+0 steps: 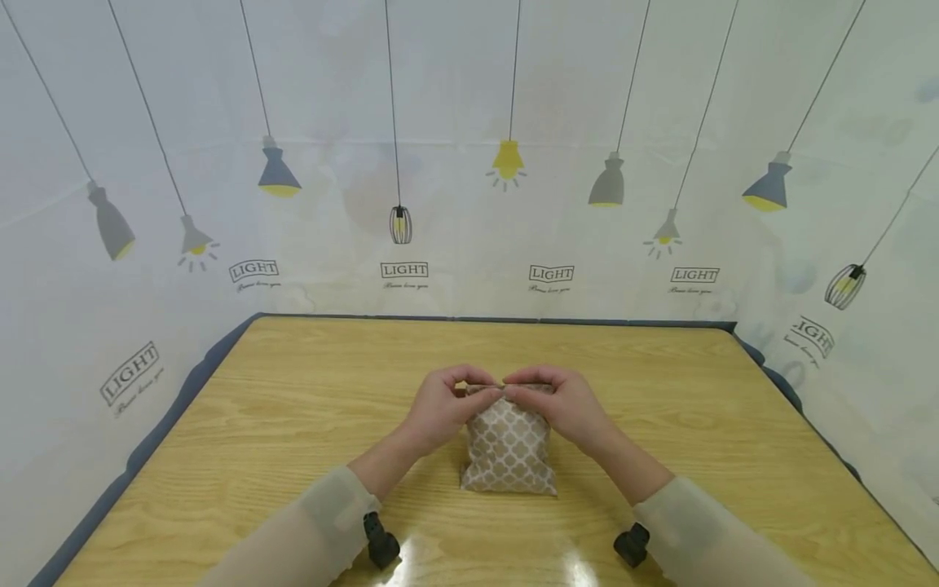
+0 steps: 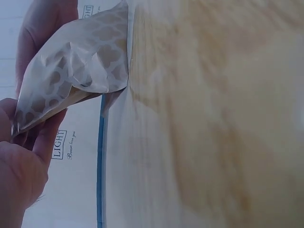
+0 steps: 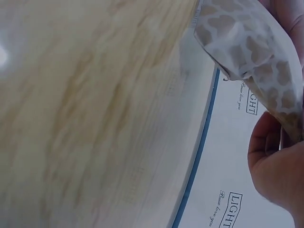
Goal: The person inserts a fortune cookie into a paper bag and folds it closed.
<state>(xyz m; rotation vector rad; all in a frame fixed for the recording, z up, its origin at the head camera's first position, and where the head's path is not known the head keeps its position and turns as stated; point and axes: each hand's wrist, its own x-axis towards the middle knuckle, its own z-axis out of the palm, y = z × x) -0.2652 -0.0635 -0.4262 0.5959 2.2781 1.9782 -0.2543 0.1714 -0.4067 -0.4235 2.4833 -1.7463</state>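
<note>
A beige pouch [image 1: 509, 448] with a white lattice pattern stands upright on the table, its lower edge on the wood. My left hand [image 1: 447, 405] pinches its top edge left of the middle, thumb in front and fingers behind. On the other side my right hand [image 1: 568, 405] pinches the same edge, and the two hands nearly meet at the centre. The left wrist view shows the pouch [image 2: 90, 57] bulging and creased, with its top between thumb and fingers. From the right wrist, the pouch [image 3: 256, 47] tapers toward the pinching right hand [image 3: 278, 166]. What is inside it is hidden.
The wooden table [image 1: 308, 391] spreads around the pouch on all sides. A wall sheet [image 1: 455, 204] printed with hanging lamps rises behind it, with a dark blue strip [image 1: 499, 320] along the table's far edge. Each sleeve carries a black wrist device [image 1: 381, 541].
</note>
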